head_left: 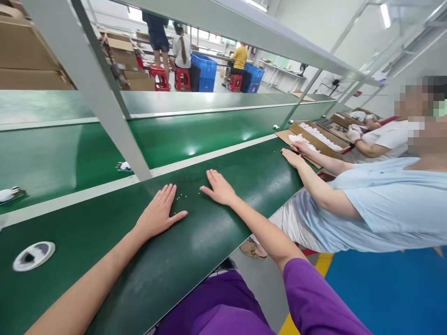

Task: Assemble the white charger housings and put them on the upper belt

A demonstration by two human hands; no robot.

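My left hand lies flat on the dark green worktop, its thumb spread away from the fingers. Palm down as well, my right hand rests a short way to the right, thumb apart. Neither hand holds anything. Between them several tiny pale bits are scattered on the surface; what they are is too small to tell. Off to the left of my left hand sits a round white roll with a dark centre, perhaps tape.
A grey metal post rises just beyond my left hand. Behind a pale rail runs a green conveyor belt carrying small white parts. At right, a co-worker in light blue reaches toward a cardboard box of white pieces.
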